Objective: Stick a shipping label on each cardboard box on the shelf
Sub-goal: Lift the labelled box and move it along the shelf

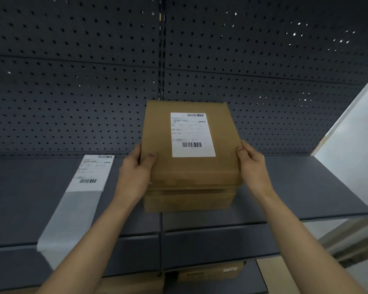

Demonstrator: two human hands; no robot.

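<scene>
A brown cardboard box (191,168) sits on top of a second cardboard box (189,199) on the grey shelf (306,187). A white shipping label (192,134) with barcodes is stuck on the top box's upper face. My left hand (136,168) grips the top box's left side, thumb on its top. My right hand (250,164) grips its right side the same way. To the left on the shelf lies a long strip of label backing (72,209) with one printed label (92,172) at its far end.
A dark pegboard wall (72,81) backs the shelf. Below, a lower shelf holds more cardboard boxes (210,271). A pale wall (353,145) stands to the right of the shelf's end.
</scene>
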